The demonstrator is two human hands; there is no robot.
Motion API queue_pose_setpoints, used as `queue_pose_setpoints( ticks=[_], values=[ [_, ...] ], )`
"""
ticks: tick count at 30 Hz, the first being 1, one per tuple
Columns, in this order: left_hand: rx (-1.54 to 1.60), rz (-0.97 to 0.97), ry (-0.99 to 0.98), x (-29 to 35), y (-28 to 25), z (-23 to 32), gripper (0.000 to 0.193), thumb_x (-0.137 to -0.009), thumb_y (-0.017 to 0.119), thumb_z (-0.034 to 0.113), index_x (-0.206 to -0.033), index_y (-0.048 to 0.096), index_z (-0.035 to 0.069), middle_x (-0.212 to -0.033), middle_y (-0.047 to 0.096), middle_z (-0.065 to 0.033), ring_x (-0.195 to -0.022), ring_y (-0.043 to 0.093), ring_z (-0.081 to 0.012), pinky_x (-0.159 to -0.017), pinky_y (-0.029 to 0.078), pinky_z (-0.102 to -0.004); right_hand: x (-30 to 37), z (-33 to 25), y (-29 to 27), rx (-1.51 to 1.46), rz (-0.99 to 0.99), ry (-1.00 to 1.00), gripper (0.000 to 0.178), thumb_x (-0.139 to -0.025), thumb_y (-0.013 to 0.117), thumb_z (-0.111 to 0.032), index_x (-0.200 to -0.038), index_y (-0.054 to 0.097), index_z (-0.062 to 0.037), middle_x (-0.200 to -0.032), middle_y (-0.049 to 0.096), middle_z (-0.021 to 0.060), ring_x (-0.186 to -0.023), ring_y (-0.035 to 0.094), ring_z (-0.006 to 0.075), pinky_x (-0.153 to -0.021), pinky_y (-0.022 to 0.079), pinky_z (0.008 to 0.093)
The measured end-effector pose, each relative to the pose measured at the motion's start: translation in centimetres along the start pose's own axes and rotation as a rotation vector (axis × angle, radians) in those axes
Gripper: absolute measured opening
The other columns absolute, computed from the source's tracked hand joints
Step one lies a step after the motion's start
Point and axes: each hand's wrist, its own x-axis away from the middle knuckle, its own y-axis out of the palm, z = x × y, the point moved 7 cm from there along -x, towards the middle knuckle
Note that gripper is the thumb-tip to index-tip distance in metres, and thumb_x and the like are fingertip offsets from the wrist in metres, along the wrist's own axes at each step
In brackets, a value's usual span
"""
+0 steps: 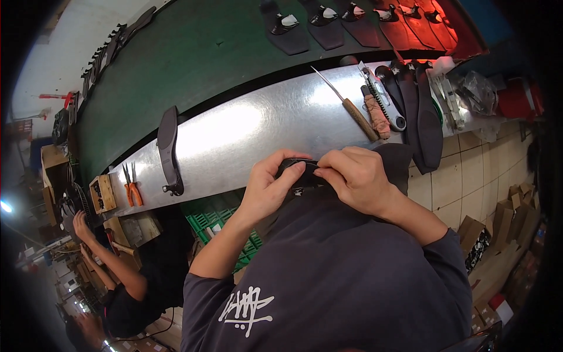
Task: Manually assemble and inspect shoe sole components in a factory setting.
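**Dark strapped piece gripped in both hands above the near edge of the metal bench**

Clock directions run from the hands. The left hand [265,190] is clamped on the dark piece [308,175], thumb on its upper face. The right hand [359,178] pinches the same piece, thumb and forefinger together on it; the two thumbs sit near each other. A broad dark flat end [395,159] shows at 3 o'clock, past the right hand; its join is hidden.

On the metal bench [258,138]: a dark sole [168,144] at 10 o'clock, orange-handled pliers [134,190] and a small wooden box [96,189] at 9. A wooden-handled awl [356,114] lies at 1 o'clock, a cloth-wrapped tool [378,117] just beside it. A cluster of dark soles [430,135] rests at 2, overhanging the edge.

Beyond, the green surface [205,53] bears strapped soles [322,23] from 12 to 1, some lit red. A green crate [202,226] and a co-worker [126,308] are at 8.
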Motion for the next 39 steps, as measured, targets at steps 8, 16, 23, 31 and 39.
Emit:
queue_pose_setpoints(
  ticks=[8, 16, 23, 31, 39],
  values=[
    [0.101, 0.115, 0.002, 0.2, -0.5, -0.1, 0.014, -0.092, 0.059, 0.013, -0.097, 0.064, 0.0, -0.082, 0.065, -0.0014, -0.068, 0.058, -0.005, -0.059, 0.049, -0.0195, -0.5, 1.5, 0.6, -0.244, -0.138, 0.201, 0.02, -0.078, 0.074, -0.008, -0.095, 0.065, -0.0011, -0.076, 0.067, 0.0118, -0.064, 0.065, 0.0213, -0.059, 0.05, 0.0308],
    [0.412, 0.203, 0.048, 0.7, -3.8, -0.5, 0.016, -0.09, 0.057, 0.012, -0.099, 0.063, 0.0, -0.085, 0.066, -0.0069, -0.067, 0.061, -0.0104, -0.053, 0.051, -0.0224, -3.8, -0.9, -2.1, 0.055, 0.16, -0.147, 0.03, -0.075, 0.073, -0.011, -0.104, 0.066, -0.0047, -0.114, 0.062, 0.0134, -0.102, 0.06, 0.0293, -0.083, 0.049, 0.0366],
    [1.051, 0.43, -0.008, 0.3, -9.5, -7.2, 0.034, -0.098, 0.045, 0.019, -0.128, 0.052, 0.005, -0.124, 0.059, -0.0102, -0.111, 0.061, -0.0264, -0.085, 0.059, -0.0356, -3.6, 6.1, -0.8, 0.49, 0.239, 0.122, 0.034, -0.078, 0.065, -0.003, -0.112, 0.063, -0.0004, -0.098, 0.059, 0.0117, -0.09, 0.054, 0.0304, -0.081, 0.044, 0.039],
    [1.348, 0.359, -0.202, -0.6, -6.7, -7.3, 0.028, -0.091, 0.059, 0.02, -0.115, 0.059, 0.008, -0.116, 0.064, -0.0074, -0.104, 0.065, -0.0244, -0.069, 0.059, -0.0274, -2.1, 5.5, 0.1, 0.326, 0.218, 0.027, 0.033, -0.08, 0.063, -0.003, -0.112, 0.063, -0.0023, -0.093, 0.055, 0.0101, -0.082, 0.052, 0.0283, -0.073, 0.042, 0.0363],
    [1.452, 0.324, -0.279, -2.2, -3.6, -6.9, 0.025, -0.088, 0.064, 0.023, -0.108, 0.062, 0.007, -0.106, 0.068, -0.0072, -0.1, 0.066, -0.0209, -0.057, 0.055, -0.0228, 1.6, 5.0, 2.6, 0.298, 0.271, -0.071, 0.037, -0.075, 0.065, -0.001, -0.111, 0.063, -0.0085, -0.097, 0.055, 0.0095, -0.085, 0.053, 0.0281, -0.074, 0.044, 0.0375]
  ],
)
